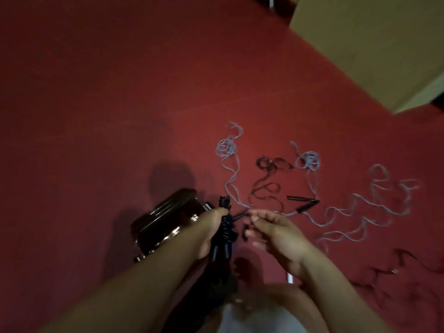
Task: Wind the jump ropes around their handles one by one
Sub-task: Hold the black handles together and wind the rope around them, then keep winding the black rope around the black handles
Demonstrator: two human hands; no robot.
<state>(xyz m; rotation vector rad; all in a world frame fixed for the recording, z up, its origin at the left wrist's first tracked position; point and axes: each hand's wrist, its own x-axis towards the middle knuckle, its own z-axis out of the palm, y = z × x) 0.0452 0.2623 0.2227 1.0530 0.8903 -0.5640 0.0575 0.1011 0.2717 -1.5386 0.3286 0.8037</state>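
Red floor (pixel 96 92) | left hand (pixel 211 231) grips wound handles (pixel 222 239) | right hand (pixel 276 229) pinches rope (pixel 240 213)

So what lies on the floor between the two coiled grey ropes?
In the head view, a dark rope lies in loose loops on the red floor, between the left grey coil and the right grey coil.
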